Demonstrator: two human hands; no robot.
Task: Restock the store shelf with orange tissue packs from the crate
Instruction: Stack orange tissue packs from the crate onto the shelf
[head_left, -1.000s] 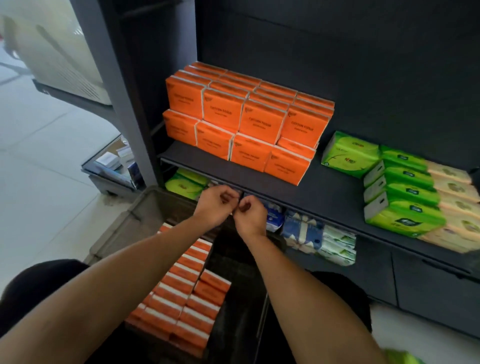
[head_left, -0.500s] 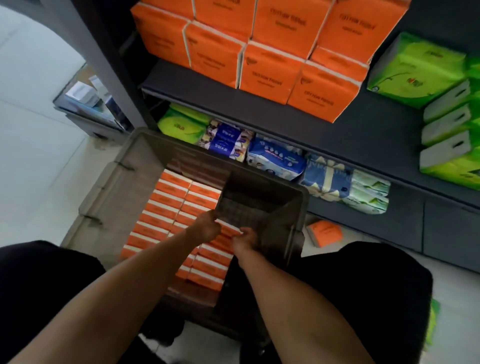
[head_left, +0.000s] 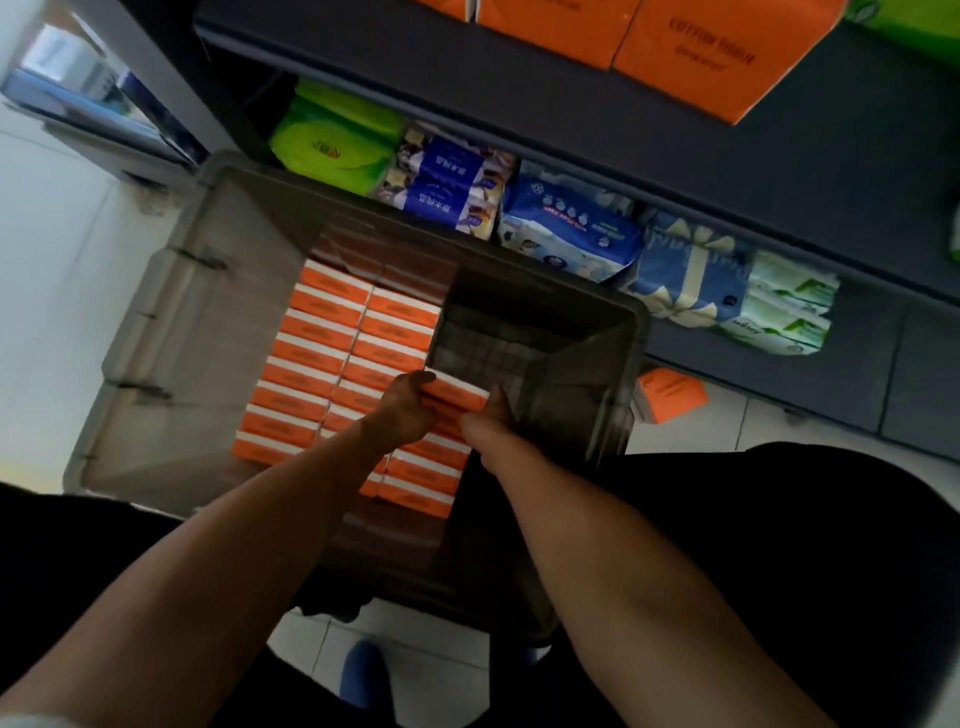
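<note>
The dark shelf unit (head_left: 779, 171) fills the upper part of the view. On its upper board stand large orange tissue packs (head_left: 696, 57), cut off by the top edge. The lower shelf holds a row of other goods: a green pack (head_left: 332, 140) at the left, then blue packs (head_left: 447, 182), a white-and-blue pack (head_left: 566, 228), a blue pack with a ribbon print (head_left: 691, 270) and pale green-and-white packs (head_left: 784, 306) at the right.

In front of the shelf, on the tiled floor (head_left: 47, 260), sits a grey crate (head_left: 171, 322) with its lid flap folded out to the left. Its left side is filled with orange packs in two neat rows (head_left: 337, 353), standing on edge so their white-striped tops show. Its right side is bare, and the gridded bottom (head_left: 498, 348) shows.

A single orange pack (head_left: 672, 392) lies on the floor just right of the crate, under the lowest shelf.

Both forearms reach down into the crate. The left hand (head_left: 408, 405) curls over the left end of one orange pack (head_left: 457, 392) at the near right of the stack, and the right hand (head_left: 491, 415) pinches its right end, thumb up. That pack sits slightly raised above its neighbours, next to the bare part of the crate.

A blue shoe tip (head_left: 363, 670) shows at the bottom.
</note>
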